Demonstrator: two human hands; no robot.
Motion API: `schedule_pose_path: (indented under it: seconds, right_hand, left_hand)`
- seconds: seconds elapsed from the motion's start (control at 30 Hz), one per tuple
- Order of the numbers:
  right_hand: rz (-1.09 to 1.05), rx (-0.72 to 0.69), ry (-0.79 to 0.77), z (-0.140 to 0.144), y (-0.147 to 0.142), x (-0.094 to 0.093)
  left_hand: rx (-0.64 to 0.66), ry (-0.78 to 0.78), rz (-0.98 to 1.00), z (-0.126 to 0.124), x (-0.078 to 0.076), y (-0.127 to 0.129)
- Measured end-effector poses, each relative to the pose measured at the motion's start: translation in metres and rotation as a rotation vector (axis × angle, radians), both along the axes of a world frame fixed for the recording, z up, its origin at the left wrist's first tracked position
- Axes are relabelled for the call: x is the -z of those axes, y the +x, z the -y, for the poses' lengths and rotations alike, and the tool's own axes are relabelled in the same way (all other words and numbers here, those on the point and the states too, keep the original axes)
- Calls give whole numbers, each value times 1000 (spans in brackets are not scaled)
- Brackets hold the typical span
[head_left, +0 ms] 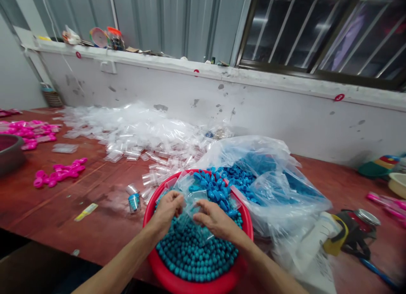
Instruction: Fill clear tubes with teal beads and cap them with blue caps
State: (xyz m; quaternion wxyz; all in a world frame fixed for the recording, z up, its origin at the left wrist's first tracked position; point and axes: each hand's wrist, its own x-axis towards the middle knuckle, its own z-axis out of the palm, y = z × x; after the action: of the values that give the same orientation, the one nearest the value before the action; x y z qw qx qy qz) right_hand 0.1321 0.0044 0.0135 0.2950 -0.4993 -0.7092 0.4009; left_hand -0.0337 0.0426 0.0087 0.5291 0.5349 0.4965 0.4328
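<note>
1. Holding a small clear plastic zip bag (190,209) between both hands over the round red plastic basin (165,270), the person works above a heap of teal round beads (193,251).
2. The left hand (167,209) curls its fingers shut on the bag's left edge; the right hand (214,220) pinches the right edge, knuckles up.
3. Both forearms reach in from the near edge of the red-brown desk (95,201), wrists low over the basin.
4. To do this well, I judge the bag mouth should stay spread and directly above the beads, so spills fall back in.
5. Blue plastic caps (215,188) fill the basin's far side, next to the big clear plastic sack (279,192) on the right.
6. A loose pile of empty clear bags (133,133) lies far left.
</note>
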Motion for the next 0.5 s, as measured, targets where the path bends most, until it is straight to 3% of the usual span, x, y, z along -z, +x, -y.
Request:
schedule_pose_path:
  seconds: [0.2,0.33,0.37,0.43,0.5]
  right_hand:
    - [15,186,20,-5,26,3]
    - [136,176,152,2,32,-4]
    - [169,157,194,6,32,-5]
    - [196,78,233,17,29,-6]
    - [189,-15,217,30,26,-5]
  left_hand:
    - [-91,141,-233,-28,-17,-6]
    - [-161,487,-726,-10,-25,10]
    - [-108,587,-863,-1,-25,14]
    - [131,671,-999,21,-22,22]
    - [422,560,-1005,41,-17,26]
